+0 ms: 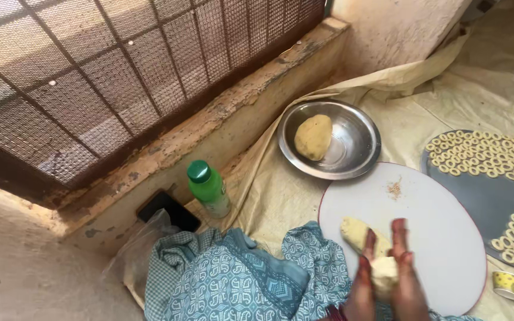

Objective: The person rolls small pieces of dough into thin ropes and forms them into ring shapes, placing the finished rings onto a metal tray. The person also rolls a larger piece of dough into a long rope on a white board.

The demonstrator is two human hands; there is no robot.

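Two hands, left hand [365, 279] and right hand [407, 273], palms pressed flat around a pale yellow dough lump [369, 249], likely rolling it. It hangs over the round white board's [435, 226] near edge. Beyond board: round steel bowl [358, 125] holding spare dough ball [313, 137]. Right of board: grey tray [483, 202] of dough rings [477, 154].
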